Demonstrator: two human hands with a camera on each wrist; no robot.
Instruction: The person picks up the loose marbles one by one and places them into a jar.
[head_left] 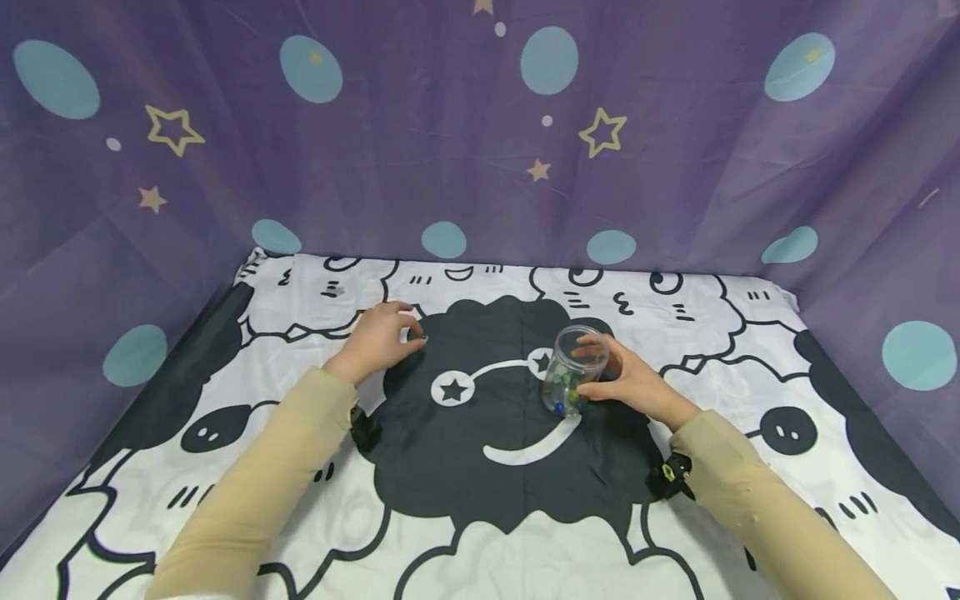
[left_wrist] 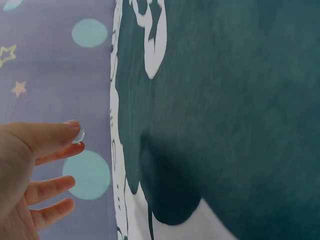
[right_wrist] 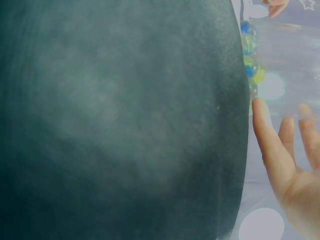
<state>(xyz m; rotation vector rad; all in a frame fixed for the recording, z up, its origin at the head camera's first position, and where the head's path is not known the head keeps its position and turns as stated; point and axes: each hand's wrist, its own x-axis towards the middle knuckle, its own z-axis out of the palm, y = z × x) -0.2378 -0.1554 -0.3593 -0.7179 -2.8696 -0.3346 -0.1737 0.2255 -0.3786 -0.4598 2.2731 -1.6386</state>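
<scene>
Between thumb and forefinger, my left hand [head_left: 379, 342] pinches a small clear marble [left_wrist: 79, 135], seen best in the left wrist view; its other fingers are spread apart. To the right, a clear open-topped plastic jar [head_left: 567, 373] stands on the dark patch of the cloth. Several blue, green and yellow glass marbles [right_wrist: 249, 66] lie at its bottom. My right hand [head_left: 628, 382] grips the jar from its right side, with the thumb in front and the fingers round the back. A gap of cloth separates the left hand from the jar.
A white cloth [head_left: 517, 558] printed with black cartoon sheep covers the table. Behind and on both sides hangs a purple curtain [head_left: 450, 167] with stars and blue dots. Dark wrist devices [head_left: 672, 475] sit at both sleeves.
</scene>
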